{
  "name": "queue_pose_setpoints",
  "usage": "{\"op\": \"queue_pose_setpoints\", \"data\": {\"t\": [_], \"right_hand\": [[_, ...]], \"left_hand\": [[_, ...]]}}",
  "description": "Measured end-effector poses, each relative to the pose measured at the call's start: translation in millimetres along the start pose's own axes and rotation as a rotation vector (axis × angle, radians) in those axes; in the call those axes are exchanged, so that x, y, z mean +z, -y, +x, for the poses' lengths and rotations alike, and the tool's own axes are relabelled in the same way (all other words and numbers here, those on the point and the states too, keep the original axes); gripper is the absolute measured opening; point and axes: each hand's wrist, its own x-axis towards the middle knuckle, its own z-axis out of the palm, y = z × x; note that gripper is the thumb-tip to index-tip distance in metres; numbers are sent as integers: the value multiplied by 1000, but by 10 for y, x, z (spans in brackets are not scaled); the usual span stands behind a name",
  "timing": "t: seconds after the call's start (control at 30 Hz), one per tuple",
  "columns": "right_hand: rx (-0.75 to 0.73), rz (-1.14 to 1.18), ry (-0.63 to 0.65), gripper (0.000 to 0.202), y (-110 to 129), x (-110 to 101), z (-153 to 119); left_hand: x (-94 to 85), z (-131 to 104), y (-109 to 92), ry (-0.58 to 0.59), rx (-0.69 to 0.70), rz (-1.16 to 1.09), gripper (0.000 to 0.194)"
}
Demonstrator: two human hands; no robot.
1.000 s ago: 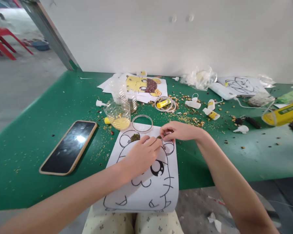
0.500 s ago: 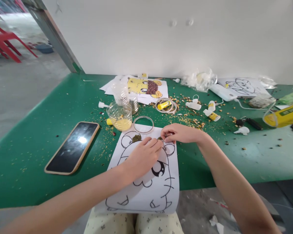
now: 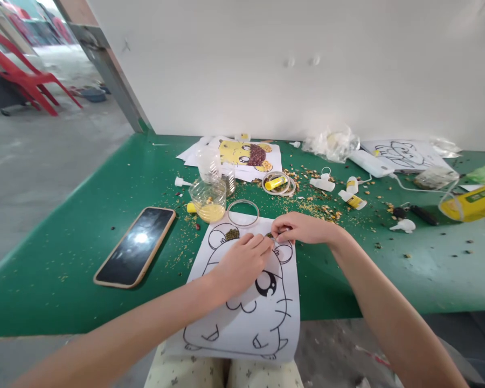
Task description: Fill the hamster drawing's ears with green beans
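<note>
A white sheet (image 3: 242, 328) with a black-outlined cartoon animal lies over the table's front edge and my lap. Dark green beads (image 3: 231, 234) fill a small patch by the drawing's left ear. My left hand (image 3: 248, 261) rests on the sheet's upper part, fingers bent together near the right ear; anything under its fingertips is hidden. Just right of it, my right hand (image 3: 297, 228) is pinched at the sheet's top right, over a second small dark patch. What the pinch holds is too small to make out.
A phone (image 3: 135, 247) lies at the left. Behind the sheet are a clear cup (image 3: 208, 202), a ring lid (image 3: 243, 213), a finished picture (image 3: 242, 154) and scattered seeds. Glue bottles (image 3: 352, 200) and a yellow tube-like package (image 3: 475, 202) lie to the right.
The whole view has shifted, so the table items appear slightly lower and further right. Both hands stay at nearly the same place on the sheet.
</note>
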Motion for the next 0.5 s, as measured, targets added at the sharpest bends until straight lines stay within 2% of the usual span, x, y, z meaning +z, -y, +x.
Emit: {"op": "queue_pose_setpoints", "data": {"t": [0.1,0.27,0.5], "right_hand": [[-1,3,-29,6,5,34,-22],[21,-22,-202,7,43,134,-91],[0,-87,-291,5,73,174,-112]], "left_hand": [[-11,-7,-9,-8,-12,-8,36],[1,-11,-20,-27,-24,-34,35],[52,-35,-13,-72,-107,-144,33]]}}
